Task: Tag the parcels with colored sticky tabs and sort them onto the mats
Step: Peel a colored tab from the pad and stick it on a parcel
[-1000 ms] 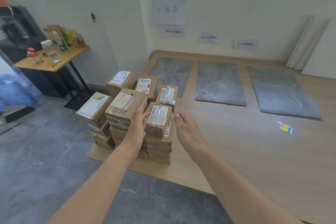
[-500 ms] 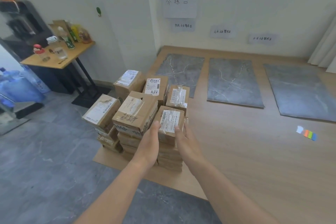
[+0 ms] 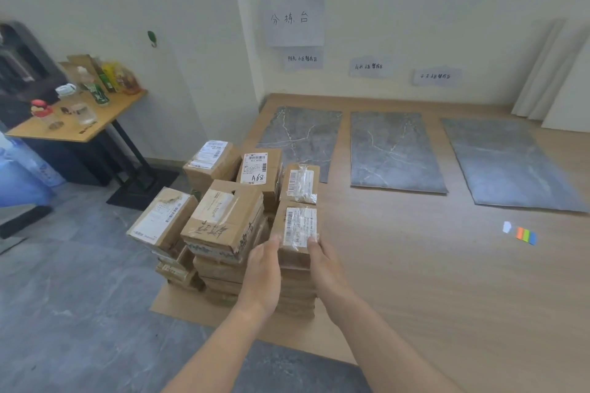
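Several brown cardboard parcels stand stacked at the near left corner of a wooden platform. On top of the nearest stack sits a small parcel with a white label under clear tape. My left hand grips its left side and my right hand grips its right side, thumbs on top. A pad of colored sticky tabs lies on the wood to the right. Three grey marbled mats lie along the wall: left mat, middle mat, right mat.
Paper signs hang on the wall above the mats. A wooden side table with bottles and cups stands at the left on the grey floor. White boards lean on the wall at the far right. A larger parcel sits just left of the held one.
Both hands closed in from beside the stack onto the small top parcel and now hold it at its two sides. The view shifted slightly.
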The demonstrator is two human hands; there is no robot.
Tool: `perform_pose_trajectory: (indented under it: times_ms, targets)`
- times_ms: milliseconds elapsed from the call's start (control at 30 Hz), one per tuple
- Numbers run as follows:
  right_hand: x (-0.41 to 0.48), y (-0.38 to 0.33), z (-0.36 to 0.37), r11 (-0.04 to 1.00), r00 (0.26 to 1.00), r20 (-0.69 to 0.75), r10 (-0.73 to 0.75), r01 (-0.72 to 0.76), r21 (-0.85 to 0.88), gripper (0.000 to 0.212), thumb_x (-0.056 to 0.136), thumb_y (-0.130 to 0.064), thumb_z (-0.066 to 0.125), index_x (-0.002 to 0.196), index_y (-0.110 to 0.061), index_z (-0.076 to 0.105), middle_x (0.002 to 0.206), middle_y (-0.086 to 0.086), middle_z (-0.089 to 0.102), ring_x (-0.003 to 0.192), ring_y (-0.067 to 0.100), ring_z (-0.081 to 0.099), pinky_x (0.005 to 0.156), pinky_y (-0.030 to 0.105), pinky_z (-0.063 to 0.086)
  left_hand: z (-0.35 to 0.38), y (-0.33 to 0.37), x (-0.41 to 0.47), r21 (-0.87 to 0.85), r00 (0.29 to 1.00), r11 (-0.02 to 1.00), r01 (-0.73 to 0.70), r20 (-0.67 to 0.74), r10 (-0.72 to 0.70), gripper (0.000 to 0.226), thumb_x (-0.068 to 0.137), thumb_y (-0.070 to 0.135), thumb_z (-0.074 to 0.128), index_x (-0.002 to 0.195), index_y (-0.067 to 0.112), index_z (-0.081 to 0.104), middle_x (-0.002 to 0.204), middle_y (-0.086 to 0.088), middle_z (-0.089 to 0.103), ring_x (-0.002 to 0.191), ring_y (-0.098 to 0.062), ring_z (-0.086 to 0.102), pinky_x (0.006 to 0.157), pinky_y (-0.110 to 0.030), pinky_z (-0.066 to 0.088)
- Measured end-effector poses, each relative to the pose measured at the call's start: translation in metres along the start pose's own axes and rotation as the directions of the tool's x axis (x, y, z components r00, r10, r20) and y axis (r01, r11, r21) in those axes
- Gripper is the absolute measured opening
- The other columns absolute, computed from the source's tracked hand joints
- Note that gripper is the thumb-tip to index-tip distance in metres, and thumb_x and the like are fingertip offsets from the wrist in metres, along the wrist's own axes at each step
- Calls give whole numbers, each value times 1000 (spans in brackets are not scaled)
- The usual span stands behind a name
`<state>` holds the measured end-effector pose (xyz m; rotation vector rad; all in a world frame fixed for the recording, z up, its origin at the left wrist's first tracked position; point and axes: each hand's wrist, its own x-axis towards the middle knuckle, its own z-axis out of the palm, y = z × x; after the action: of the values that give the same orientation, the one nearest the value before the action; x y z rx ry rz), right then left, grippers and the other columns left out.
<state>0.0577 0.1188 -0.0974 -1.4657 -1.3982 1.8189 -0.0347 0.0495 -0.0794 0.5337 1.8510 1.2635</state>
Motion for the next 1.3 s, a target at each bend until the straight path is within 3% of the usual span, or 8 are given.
perform_pose_trajectory:
  times_ms: [167,300,533,700,900,1033,1133,1300]
  targets:
    - [-1,1,-11,1000,999,-51,6,-6,4,33,108,-40,38,135,-33,56,124,-14,61,116,11,53,102,33,41,2,0,5,-33,999,999,8,-53,-10,61,82,72,38,127,38,61,133,9,56,132,-14,44,116,-47,34]
    - [-3,0,-20,1000,997,-75,-7,8,9,28,107,-42,39,120,-32,62,114,-12,68,107,9,62,89,31,47,2,12,1,-64,999,997,51,19,-50,50,103,51,32,95,29,77,90,8,77,102,-17,68,96,-35,48]
    - [-18,-24,-35,995,986,-133,-101,103,10,23,108,-40,38,114,-32,59,108,-13,68,97,2,61,71,23,43,12,30,-2,-77,994,996,-46,95,53,54,105,48,25,110,26,74,101,11,77,95,-1,70,80,-22,45]
    - [-33,-37,-44,987,973,-172,-156,160,6,23,107,-41,39,113,-30,59,108,-14,66,99,3,58,74,26,42,12,52,-11,-62,982,992,-107,150,115,59,103,54,23,110,29,76,104,12,77,101,-4,69,83,-24,44]
    - [-58,-51,-57,977,952,-229,-205,213,10,27,106,-41,40,124,-29,56,113,-15,63,104,3,57,79,27,42,18,77,-30,-43,963,986,-162,213,167,64,101,56,21,112,26,76,106,9,76,110,-11,65,107,-36,40]
    - [-76,-57,-73,967,931,-272,-245,256,6,30,106,-42,40,126,-27,57,116,-12,64,106,6,58,87,32,44,30,88,-44,-61,944,974,-217,242,225,64,106,47,18,110,19,75,98,7,78,92,-1,69,75,-13,46]
    - [-89,-59,-89,961,920,-292,-261,278,17,28,107,-40,40,124,-26,57,116,-10,65,106,7,58,88,32,45,42,92,-54,-58,932,967,-248,257,255,65,106,48,19,106,17,76,94,5,78,82,-2,71,62,-11,47]
    - [-108,-61,-128,943,893,-329,-306,332,23,27,107,-42,40,119,-27,59,111,-12,65,103,4,58,85,31,45,69,104,-78,-96,942,970,-224,234,241,67,104,54,22,97,19,78,91,6,78,101,-18,68,94,-33,48]
